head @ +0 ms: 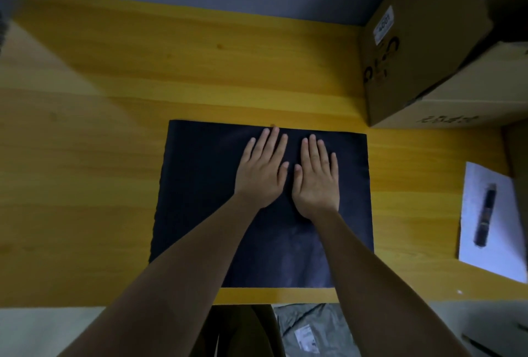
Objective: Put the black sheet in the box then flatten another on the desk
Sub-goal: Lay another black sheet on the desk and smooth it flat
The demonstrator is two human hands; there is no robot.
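A black sheet (pixel 200 185) lies flat on the wooden desk (pixel 85 156), near its front edge. My left hand (pixel 261 169) and my right hand (pixel 315 176) rest palm down side by side on the sheet's upper middle, fingers spread and pointing away from me. Neither hand holds anything. My forearms cover part of the sheet's lower half. A cardboard box (pixel 428 51) stands at the back right of the desk, its inside hidden from this angle.
A white paper (pixel 500 248) with a dark pen-like object (pixel 485 215) on it lies at the desk's right edge. A grey plastic bag (pixel 311 331) sits on the floor below the front edge. A blue-grey wall runs behind the desk.
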